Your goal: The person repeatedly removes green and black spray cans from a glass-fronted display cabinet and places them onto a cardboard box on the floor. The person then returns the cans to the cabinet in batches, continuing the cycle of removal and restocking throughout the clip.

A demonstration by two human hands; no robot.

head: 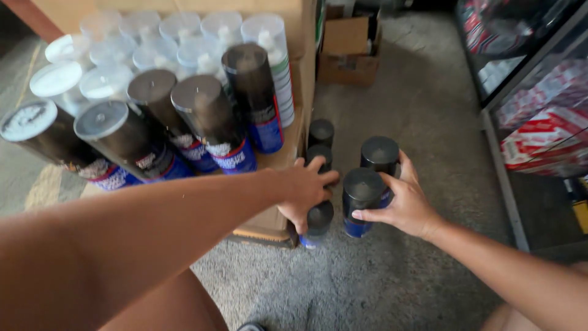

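Several black-capped spray cans stand on the grey carpet beside a cardboard box [272,224]. My left hand [304,187] reaches across the box's corner and grips one black-capped can [318,222] at the near end of a row, with two more cans [321,132] behind it. My right hand [401,202] wraps around a can with a blue lower body [361,193]; another can [380,153] stands right behind it, touching my fingers.
The open cardboard box holds several spray cans, dark-capped [208,116] in front and clear-capped [177,27] behind. A smaller cardboard box [347,52] sits on the floor further back. A metal shelf frame [505,178] with red-and-white packages [542,138] stands at the right.
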